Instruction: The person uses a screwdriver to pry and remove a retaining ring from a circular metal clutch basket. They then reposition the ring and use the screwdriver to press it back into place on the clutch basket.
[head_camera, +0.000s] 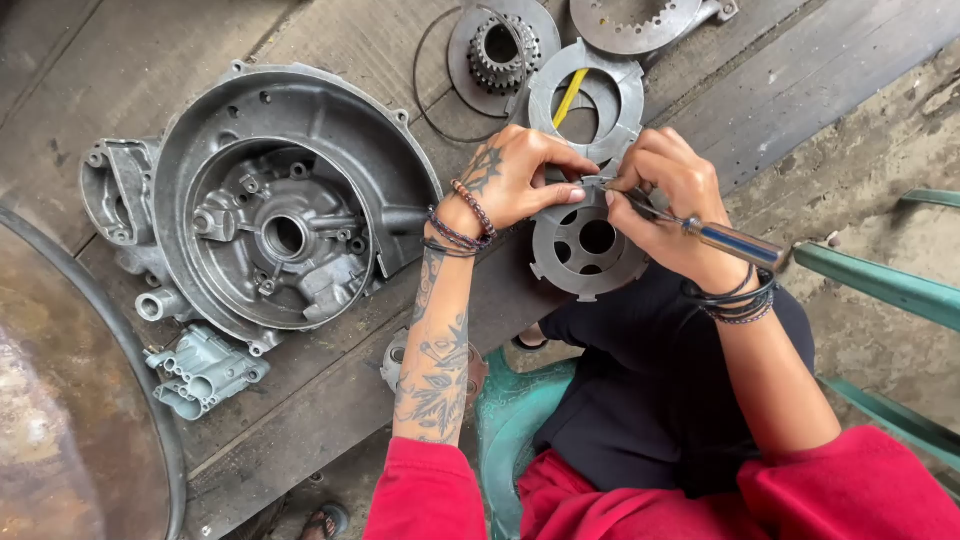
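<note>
Clutch hub (583, 245), a round grey metal disc with notched rim and several round holes, sits at the centre of the view, pinched at its top edge by the left hand (515, 180), fingers closed narrow on it. At three o'clock from it the right hand (668, 195) grips a screwdriver (725, 240) with a shiny metal shaft, fingers wrapped tight, tip pressed at the hub's rim. The step looks like prying or seating a small part on that rim; steady tip pressure seems needed. At nine o'clock a dull cast-aluminium engine casing (270, 200) lies on the worn wooden surface (330, 400). At twelve o'clock lie a flat steel ring plate (590, 90) and a toothed sprocket (503, 48).
</note>
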